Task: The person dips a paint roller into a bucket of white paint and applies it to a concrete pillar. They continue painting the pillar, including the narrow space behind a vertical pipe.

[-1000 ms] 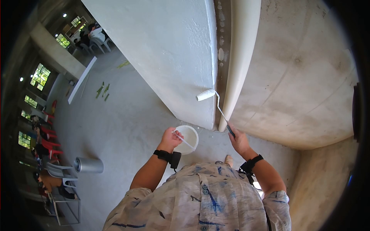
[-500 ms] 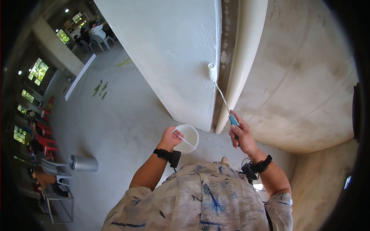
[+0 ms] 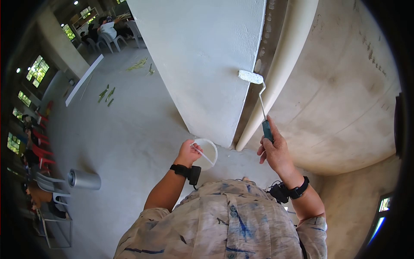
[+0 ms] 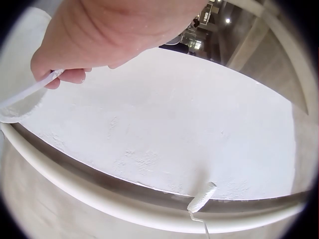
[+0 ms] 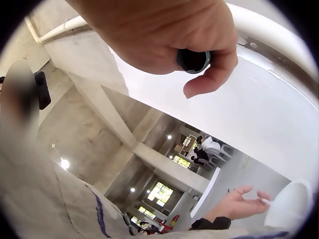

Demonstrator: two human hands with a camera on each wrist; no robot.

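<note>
On the white wall (image 3: 202,52): paint roller (image 3: 251,77) had risen and turned crosswise.
Right hand (image 3: 274,149): gripped its handle.
Left hand (image 3: 188,152): still held bucket (image 3: 214,146) handle.

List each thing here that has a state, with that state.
paint roller, raised, sleeve coated white, at the column's edge.
right hand, grips the roller's handle.
left hand, holds the bucket's thin handle.
bucket, upright, hanging from its handle.
column, near face painted white.
metal cylinder, lying on its side.
</note>
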